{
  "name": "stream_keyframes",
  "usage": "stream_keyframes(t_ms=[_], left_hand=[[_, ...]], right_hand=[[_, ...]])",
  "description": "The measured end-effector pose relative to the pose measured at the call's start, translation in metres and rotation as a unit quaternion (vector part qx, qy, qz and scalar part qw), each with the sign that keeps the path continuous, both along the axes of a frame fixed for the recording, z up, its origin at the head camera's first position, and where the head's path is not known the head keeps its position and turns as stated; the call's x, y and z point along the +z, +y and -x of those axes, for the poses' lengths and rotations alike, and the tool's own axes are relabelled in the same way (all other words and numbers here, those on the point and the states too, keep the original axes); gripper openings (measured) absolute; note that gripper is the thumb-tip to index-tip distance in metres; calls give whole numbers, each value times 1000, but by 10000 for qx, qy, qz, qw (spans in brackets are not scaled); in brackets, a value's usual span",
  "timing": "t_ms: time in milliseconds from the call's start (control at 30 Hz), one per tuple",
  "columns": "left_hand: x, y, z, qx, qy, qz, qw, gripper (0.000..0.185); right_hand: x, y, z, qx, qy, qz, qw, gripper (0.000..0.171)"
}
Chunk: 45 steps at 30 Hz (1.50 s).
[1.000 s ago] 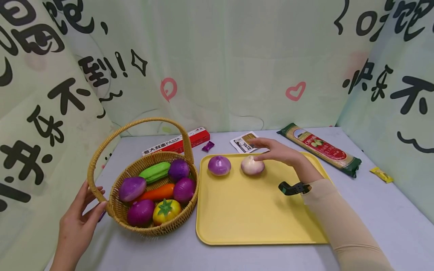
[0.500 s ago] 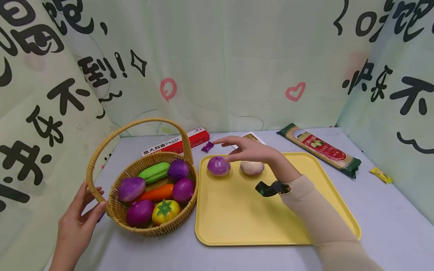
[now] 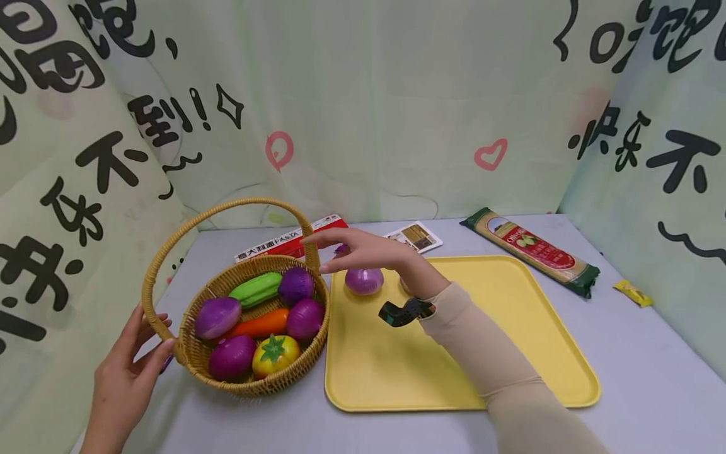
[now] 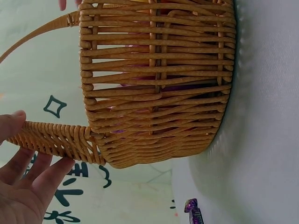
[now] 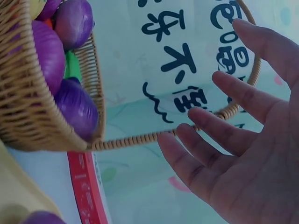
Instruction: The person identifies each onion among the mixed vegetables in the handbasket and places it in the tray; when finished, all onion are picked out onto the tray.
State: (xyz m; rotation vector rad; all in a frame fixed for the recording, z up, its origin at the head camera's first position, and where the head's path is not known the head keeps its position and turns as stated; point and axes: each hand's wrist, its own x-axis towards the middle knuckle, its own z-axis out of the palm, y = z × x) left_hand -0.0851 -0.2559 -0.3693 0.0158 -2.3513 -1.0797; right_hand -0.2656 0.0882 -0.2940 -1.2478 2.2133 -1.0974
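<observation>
A wicker basket (image 3: 193, 353) with a tall handle (image 3: 227, 207) stands on the left. It holds several purple onions, a green cucumber (image 3: 258, 289), a carrot (image 3: 261, 325) and a tomato (image 3: 276, 354). My left hand (image 3: 159, 334) touches the handle's base with straight fingers; the left wrist view shows the thumb above and the fingers (image 4: 46, 170) under the weave (image 4: 154, 84). My right hand (image 3: 340, 249) hovers open and holds nothing, above a purple onion (image 3: 363, 280) on the yellow tray (image 3: 454, 353), its fingers pointing at the basket (image 5: 28, 107). My wrist hides most of a white onion.
At the back lie a red pasta box (image 3: 283, 243), a printed card (image 3: 416, 236) and a spaghetti packet (image 3: 530, 249). A yellow sweet (image 3: 632, 293) sits far right, a purple sweet (image 4: 192, 211) near the basket. Printed curtains close in three sides.
My right hand left the white onion and moved left, passing over the purple onion toward the basket. My left hand stayed at the handle.
</observation>
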Motion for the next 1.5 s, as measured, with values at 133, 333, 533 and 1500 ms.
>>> stream_keyframes(t_ms=[133,333,533,1500], left_hand=[[1,1,1,-88,113,-68,9999,80],[1,0,1,-2,-62,-31,10000,79],[2,2,-1,50,-177,14,9998,79],[1,-2,1,-9,-86,159,9998,77]], right_hand=[[1,-15,0,191,2,83,9998,52],[-1,-39,0,179,30,-82,9998,50],[-5,-68,2,251,-56,-298,9992,51],[-28,-155,1,253,-1132,-677,9909,52]])
